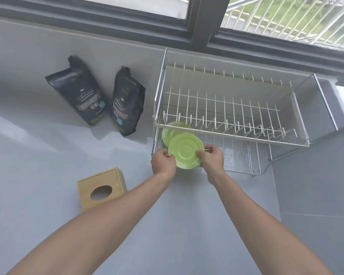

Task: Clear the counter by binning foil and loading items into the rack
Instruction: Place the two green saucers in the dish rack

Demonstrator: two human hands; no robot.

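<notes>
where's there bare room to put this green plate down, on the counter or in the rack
The dish rack's upper tier holds nothing. Bare counter lies between the two black pouches and the wooden tissue box, and in front of the rack. It is crowded at the lower tier's left end, where a second green plate stands behind the held green plate.

"treasure" on both black pouches point(77, 90)

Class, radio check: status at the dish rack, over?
Left hand and right hand grip green plate at rack lower tier. Second green plate already inside. Path clear.
</notes>
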